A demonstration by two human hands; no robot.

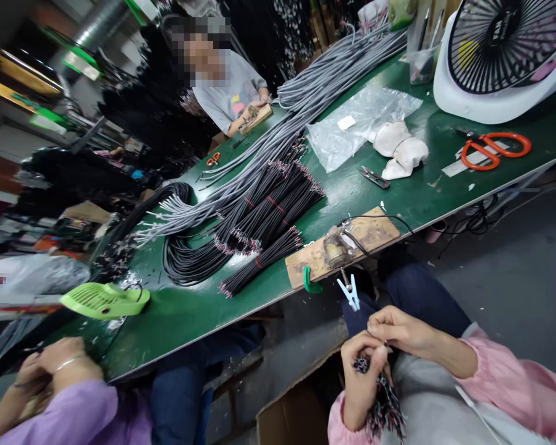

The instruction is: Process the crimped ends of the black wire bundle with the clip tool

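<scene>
My left hand (362, 374) is closed around a bundle of thin black wires (385, 411) with red and white ends, held low over my lap. The wires hang below the fist, and some tips poke out above it. My right hand (401, 330) meets the left at the fingertips, thumb and finger pinched together. Whatever sits in that pinch is too small to make out. Just beyond my hands, a light blue clip (349, 293) sticks out from a small metal device (337, 249) on a wooden board (375, 230) at the table edge.
Black cable bundles (259, 216) and long grey cables (306, 102) lie on the green table (194, 315). Orange-handled scissors (495, 150), small snips (374, 177) and a white fan (482, 108) are to the right. Co-workers sit at left (74, 402) and across (231, 93).
</scene>
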